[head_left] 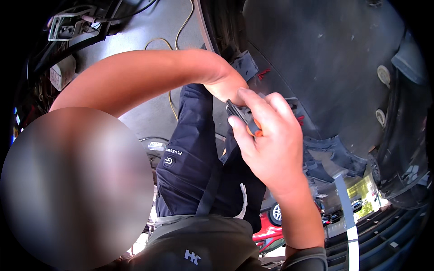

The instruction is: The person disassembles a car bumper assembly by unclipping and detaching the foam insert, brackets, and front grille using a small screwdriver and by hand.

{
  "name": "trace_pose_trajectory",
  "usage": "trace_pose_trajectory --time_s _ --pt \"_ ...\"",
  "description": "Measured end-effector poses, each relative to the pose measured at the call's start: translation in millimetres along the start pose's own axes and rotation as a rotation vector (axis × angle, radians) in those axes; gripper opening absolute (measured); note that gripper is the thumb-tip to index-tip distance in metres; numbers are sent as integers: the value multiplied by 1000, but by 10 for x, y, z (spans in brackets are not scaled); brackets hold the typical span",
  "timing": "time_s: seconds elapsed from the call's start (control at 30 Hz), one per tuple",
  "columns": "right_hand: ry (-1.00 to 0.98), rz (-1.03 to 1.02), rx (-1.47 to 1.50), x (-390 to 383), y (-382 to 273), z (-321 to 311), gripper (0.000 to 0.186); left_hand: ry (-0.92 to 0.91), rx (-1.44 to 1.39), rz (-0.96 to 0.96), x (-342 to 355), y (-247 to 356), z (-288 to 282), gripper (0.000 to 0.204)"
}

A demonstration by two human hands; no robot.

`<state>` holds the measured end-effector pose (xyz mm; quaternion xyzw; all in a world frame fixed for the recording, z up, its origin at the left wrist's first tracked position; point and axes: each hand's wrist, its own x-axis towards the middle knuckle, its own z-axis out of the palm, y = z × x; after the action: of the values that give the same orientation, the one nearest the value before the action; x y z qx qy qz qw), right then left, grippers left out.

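Currently: right hand pinching small dark tool, mid-frame

Right hand (276,134) just right of centre, forearm up from lower right. Its grip is closed on a small dark tool (238,109), thumb on the near side, index finger across the far side. Orange part (258,132) shows beside the palm; exact tool type can't be told. Tool sits near frame centre, above the trousers, slanting from upper left down to lower right.

Left arm (149,67) arcs in from the left side. Left hand (229,89) just above the tool, mostly hidden by the right hand; can't tell whether its grip is clenched or released, or whether it touches the tool.

Dark trousers (186,183) centre, grey-green shirt (217,248) at lower edge, white cord (244,201) at the waist. Grey floor (131,38) upper left, yellow cable (181,31) running along it at top. Large dark panel (325,40) upper right; broken dark piece (337,153) right of the right hand. Red car (267,231) low centre-right, pale strip (347,212) lower right. Round blurred patch (77,189) covers lower left.
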<state>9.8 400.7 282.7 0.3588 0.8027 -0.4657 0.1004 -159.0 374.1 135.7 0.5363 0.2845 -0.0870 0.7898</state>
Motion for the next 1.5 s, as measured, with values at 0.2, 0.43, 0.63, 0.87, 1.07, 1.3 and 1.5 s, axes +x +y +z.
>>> trace_pose_trajectory --time_s 0.2,0.43,0.63,0.87,1.07,1.3,1.5 --pt "170 -108 -176 112 -31 340 29 116 10 176 241 -308 109 40" --pt "145 -147 14 60 100 206 17 61 49 -3 12 88 -53 54" --pt "127 -167 -10 34 178 60 19 39 53 13 29 207 -187 52" --pt "110 -233 -5 -12 233 35 18 -5 36 -31 14 259 -205 56" --pt "138 -263 -17 -22 232 52 17 -37 88 42 -16 287 -230 55" --pt "84 -318 -15 1 251 -15 21 51 50 53 157 105 -107 57" --pt "-23 -300 9 -14 283 -114 21 46 14 39 155 148 -105 57"
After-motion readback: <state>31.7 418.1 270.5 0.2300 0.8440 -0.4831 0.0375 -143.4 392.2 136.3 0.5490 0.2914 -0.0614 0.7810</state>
